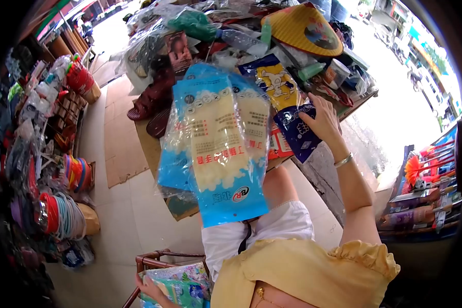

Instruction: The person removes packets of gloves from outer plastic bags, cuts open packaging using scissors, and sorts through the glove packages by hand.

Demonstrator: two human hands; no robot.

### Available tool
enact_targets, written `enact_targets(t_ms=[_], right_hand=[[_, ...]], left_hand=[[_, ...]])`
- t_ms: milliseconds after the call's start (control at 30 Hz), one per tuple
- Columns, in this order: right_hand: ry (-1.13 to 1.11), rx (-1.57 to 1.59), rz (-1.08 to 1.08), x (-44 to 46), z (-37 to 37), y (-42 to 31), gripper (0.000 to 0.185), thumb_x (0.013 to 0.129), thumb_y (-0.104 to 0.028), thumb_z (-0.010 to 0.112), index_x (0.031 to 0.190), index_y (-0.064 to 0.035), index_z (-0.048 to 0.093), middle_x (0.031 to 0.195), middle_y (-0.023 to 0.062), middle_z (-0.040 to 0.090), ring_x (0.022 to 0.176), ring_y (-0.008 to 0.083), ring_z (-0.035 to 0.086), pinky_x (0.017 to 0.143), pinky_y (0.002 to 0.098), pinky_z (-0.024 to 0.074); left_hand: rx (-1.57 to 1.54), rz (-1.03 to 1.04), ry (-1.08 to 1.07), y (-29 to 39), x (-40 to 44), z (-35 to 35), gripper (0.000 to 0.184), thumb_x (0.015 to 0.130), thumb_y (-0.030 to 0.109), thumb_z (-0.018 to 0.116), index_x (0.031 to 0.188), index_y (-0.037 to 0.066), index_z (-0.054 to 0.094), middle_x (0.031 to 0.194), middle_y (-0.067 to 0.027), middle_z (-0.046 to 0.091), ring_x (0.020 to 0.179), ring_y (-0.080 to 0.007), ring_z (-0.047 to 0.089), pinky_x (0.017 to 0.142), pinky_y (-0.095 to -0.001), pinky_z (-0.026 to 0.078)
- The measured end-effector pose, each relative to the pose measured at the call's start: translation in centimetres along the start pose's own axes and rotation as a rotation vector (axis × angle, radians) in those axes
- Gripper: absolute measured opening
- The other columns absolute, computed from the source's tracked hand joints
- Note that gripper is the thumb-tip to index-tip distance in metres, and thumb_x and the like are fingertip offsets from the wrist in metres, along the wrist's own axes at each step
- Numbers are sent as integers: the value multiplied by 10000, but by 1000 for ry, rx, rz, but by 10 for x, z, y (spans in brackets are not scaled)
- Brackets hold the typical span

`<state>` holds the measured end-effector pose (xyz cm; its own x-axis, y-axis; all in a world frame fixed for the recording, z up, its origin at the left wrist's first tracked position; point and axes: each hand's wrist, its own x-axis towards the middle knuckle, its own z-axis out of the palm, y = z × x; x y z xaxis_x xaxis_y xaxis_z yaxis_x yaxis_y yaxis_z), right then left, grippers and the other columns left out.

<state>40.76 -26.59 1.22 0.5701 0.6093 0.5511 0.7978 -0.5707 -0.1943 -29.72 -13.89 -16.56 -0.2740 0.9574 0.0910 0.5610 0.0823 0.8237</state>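
Left hand [151,290]: beside a green packet [182,287] by the chair [148,262]; cannot tell whether its fingers grip.
Light-blue packets [215,149]: overlapping, lower end over the white shorts [290,220]; a knock could slide them off.
Right hand [323,120]: fingers slightly bent at the dark-blue-and-yellow packet [282,90]; pinch unclear, slick plastic could slip.
Straw hat [300,28]: atop clutter; tugging beneath could topple it.

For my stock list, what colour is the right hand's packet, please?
The packet is navy and yellow, with some white; head view.
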Motion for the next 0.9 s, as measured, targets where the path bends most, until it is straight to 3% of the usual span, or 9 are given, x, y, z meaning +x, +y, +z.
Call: enact_targets(t_ms=[67, 133, 367, 533, 600, 667, 733, 833, 900], right_hand=[[-34, -49, 108, 4, -3, 13, 638, 739, -383, 637, 1263, -67, 453, 1070, 157, 586, 1045, 324, 509, 923, 410, 361], [-358, 144, 337, 10, -12, 15, 683, 729, -407, 639, 1286, -71, 429, 1058, 147, 590, 1044, 317, 506, 926, 423, 347], [-16, 523, 189, 19, -5, 29, 411, 711, -175, 657, 1084, -60, 529, 959, 130, 606, 924, 295, 584, 849, 357, 416], [297, 644, 95, 29, -12, 48, 262, 740, 27, 580, 995, -25, 558, 910, 82, 591, 886, 172, 571, 807, 270, 431], [426, 762, 150, 33, -9, 62, 247, 740, 39, 585, 979, -19, 558, 904, 80, 589, 879, 164, 569, 803, 268, 430], [393, 832, 242, 37, 1, 83, 240, 761, 4, 580, 999, -18, 565, 931, 92, 598, 869, 160, 567, 808, 267, 428], [220, 572, 240, 41, 13, 105, 269, 776, -53, 579, 1043, -23, 566, 997, 108, 610, 894, 196, 584, 838, 285, 425], [23, 479, 264, 33, 29, 120, 325, 782, -124, 581, 1094, -39, 556, 1149, 153, 558, 1094, 293, 511, 936, 351, 384], [25, 425, 254, 23, 25, 111, 322, 785, -130, 579, 1094, -43, 558, 1169, 154, 542, 1120, 293, 488, 944, 360, 378]], left_hand=[[-249, 70, -106, 81, 7, 48, 367, 850, -24, 507, 1214, -39, 464, 1181, -156, 535, 1063, -226, 533, 943, -319, 404], [-314, 233, -222, 147, 3, 85, 330, 863, 2, 520, 1190, -36, 488, 1114, -142, 573, 1011, -200, 560, 912, -312, 430], [-495, 254, -667, 296, -39, 174, 323, 867, 40, 539, 1189, 20, 519, 1016, -89, 597, 881, -118, 562, 756, -233, 457], [-321, 398, -747, 321, -41, 192, 432, 841, 84, 583, 1255, 32, 473, 917, -51, 576, 781, -90, 530, 674, -207, 440], [-312, 230, -784, 333, -43, 189, 568, 810, 114, 624, 1324, 34, 396, 864, -36, 550, 723, -78, 520, 587, -194, 429], [-264, 197, -819, 345, -43, 188, 609, 802, 115, 631, 1342, 29, 363, 857, -37, 550, 706, -76, 521, 553, -189, 420], [-219, 170, -864, 355, -46, 187, 651, 794, 116, 639, 1361, 24, 331, 850, -38, 549, 688, -74, 521, 519, -184, 411], [-254, 113, -937, 362, -48, 189, 690, 766, 89, 642, 1367, 9, 311, 854, -41, 555, 656, -69, 510, 484, -177, 397], [-398, 67, -986, 356, -44, 194, 695, 744, 53, 626, 1363, 1, 313, 941, -71, 592, 758, -90, 564, 589, -191, 462]])
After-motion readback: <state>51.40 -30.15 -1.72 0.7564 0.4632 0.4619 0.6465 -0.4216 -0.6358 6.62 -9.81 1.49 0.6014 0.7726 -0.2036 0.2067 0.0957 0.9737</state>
